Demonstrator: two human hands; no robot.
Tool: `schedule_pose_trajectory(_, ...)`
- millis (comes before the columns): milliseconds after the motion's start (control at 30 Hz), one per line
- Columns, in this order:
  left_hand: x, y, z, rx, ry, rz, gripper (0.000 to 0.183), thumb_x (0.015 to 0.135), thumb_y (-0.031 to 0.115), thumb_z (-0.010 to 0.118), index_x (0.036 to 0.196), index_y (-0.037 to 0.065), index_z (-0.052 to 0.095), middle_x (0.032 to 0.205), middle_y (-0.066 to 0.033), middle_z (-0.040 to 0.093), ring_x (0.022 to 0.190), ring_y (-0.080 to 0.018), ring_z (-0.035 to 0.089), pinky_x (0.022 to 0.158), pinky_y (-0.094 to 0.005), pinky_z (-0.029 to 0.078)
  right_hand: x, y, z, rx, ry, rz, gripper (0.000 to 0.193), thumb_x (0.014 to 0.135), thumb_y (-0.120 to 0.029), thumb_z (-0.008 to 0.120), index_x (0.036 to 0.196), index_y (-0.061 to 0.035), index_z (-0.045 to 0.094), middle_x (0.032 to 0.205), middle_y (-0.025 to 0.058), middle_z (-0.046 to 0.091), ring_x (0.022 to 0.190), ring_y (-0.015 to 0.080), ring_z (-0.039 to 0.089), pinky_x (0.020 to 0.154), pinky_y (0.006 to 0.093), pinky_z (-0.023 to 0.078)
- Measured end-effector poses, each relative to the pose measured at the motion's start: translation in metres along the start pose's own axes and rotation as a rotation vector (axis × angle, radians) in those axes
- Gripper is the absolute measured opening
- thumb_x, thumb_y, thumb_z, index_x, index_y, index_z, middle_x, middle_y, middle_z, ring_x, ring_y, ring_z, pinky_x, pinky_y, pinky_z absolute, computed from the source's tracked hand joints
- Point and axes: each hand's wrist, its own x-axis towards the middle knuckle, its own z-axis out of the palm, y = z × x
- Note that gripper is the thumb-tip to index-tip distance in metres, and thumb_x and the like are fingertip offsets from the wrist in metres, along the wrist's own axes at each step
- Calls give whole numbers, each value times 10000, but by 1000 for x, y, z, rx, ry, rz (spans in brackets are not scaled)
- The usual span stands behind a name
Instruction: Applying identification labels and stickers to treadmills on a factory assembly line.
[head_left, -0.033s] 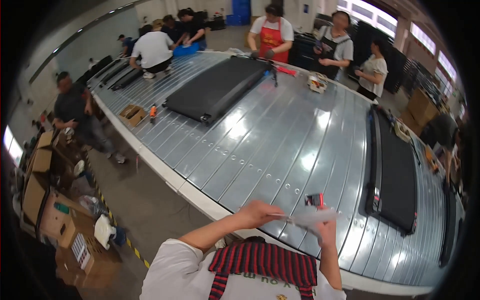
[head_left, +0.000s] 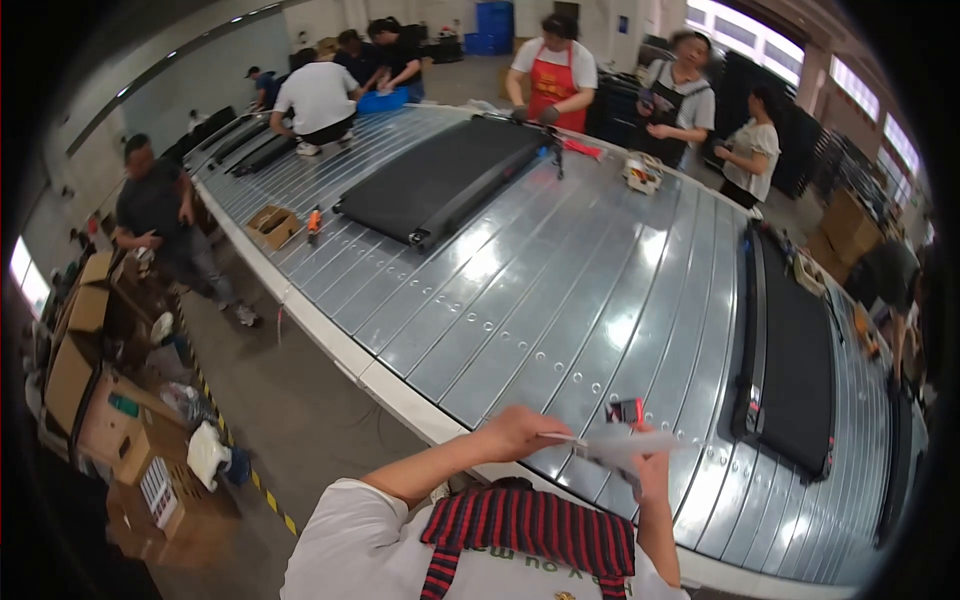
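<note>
A translucent plastic bag or sheet [head_left: 620, 442], blurred, is stretched between my two hands above the near edge of the metal table. My left hand [head_left: 522, 432] pinches its left end, fingers closed together. At its right end, my right hand [head_left: 652, 470] grips the plastic from below, its fingers partly hidden by it. Just beyond the plastic shows a small red and black object [head_left: 626, 411]; I cannot tell whether it is in my right hand or lying on the table.
Black belted panels like walking treadmills lie on the slatted metal table [head_left: 560, 290], one at the far middle [head_left: 450, 175], another at right [head_left: 790, 350]. An orange tool [head_left: 314, 222] stands by an open carton [head_left: 273, 227]. Several people work around the table; cartons [head_left: 170, 480] line the left floor.
The whole view has shifted slightly, and the plastic and the red and black object have tilted a little. Both hands keep their hold.
</note>
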Motion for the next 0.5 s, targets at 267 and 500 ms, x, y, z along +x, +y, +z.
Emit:
schedule_pose_trajectory(267,-18,5,53,58,164,39,239,717,41,531,921,158,573,774,-99,572,725,-316,552,601,-356,444,-12,17,-24,129,-180,232,303,764,-37,593,1047,-24,488,725,70,593,641,123,574,592,234,460)
schedule_pose_trajectory(500,-24,5,80,88,-2,55,341,654,50,564,978,152,542,812,-88,584,769,-312,558,624,-387,444,9,68,-55,144,-16,286,98,783,-104,585,769,-30,522,598,51,556,481,104,489,461,217,393)
